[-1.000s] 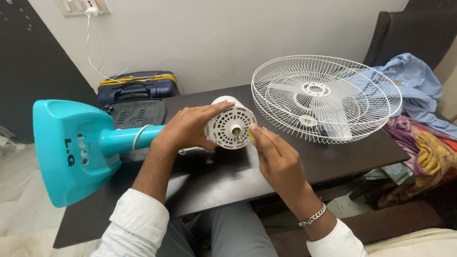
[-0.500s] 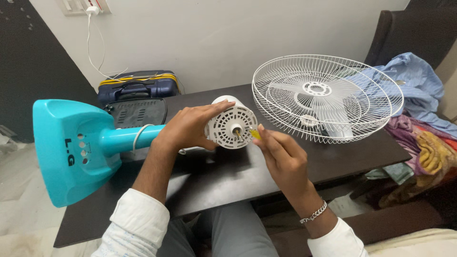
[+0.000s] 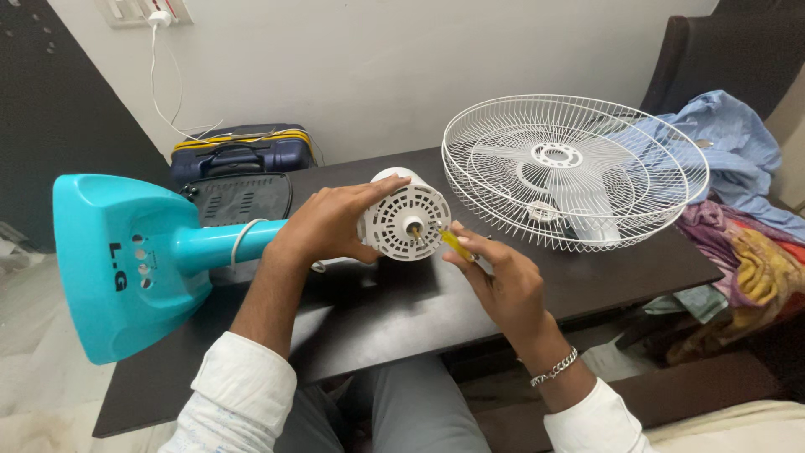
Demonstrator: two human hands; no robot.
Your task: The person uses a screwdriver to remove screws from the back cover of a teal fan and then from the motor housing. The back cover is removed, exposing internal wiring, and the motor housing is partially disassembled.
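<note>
White plastic motor housing (image 3: 401,220) is lying sideways over the dark table (image 3: 402,310), its shaft end facing me, and my left hand (image 3: 323,225) is clenching it around the body. My right hand (image 3: 496,281) is pinching a yellow-handled screwdriver (image 3: 455,244), its tip touching the housing face just beside the shaft. I am judging that bracing the housing firmly and keeping the tool square to the face matters most. Beyond, the teal fan stand (image 3: 126,260) is jutting left; the wire fan guard (image 3: 574,168) is resting well apart.
</note>
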